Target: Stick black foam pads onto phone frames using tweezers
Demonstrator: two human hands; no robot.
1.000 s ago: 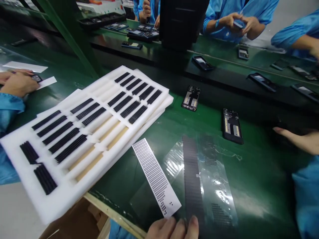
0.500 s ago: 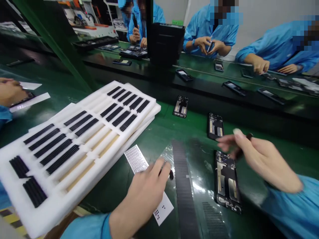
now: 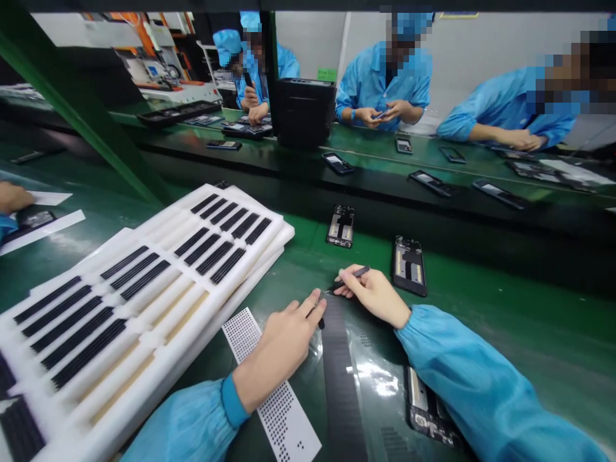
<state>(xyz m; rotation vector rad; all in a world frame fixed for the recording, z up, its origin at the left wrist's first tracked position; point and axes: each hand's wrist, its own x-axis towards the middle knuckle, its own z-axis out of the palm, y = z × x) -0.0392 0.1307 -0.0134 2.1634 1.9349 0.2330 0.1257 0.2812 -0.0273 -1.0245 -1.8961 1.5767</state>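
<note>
A long, black, finely ribbed strip, backed by shiny clear plastic film, lies flat on the green table, in front of the person and between the two forearms; its far end is just beside both sets of fingertips; from the right hand the strip lies leftward and back toward the person, from the left hand it lies to the right, and the left fingertips appear the nearer.

The strip's long axis runs from the person's side away across the table, the far end pointing forward and leaning slightly left; the right hand's grip is pinched around a slim dark tweezer-like tool, which slants down leftward to that far end; whether its tips meet the strip cannot be told; the left hand's fingers are nearly together, a small black piece showing below them, and whether they grasp it cannot be told.

Left of the strip, a white card with rows of black dots passes beneath the left wrist; beyond it rests a white foam tray of black strip bundles; an opened black phone body lies partly behind the right sleeve, two more farther off.
</note>
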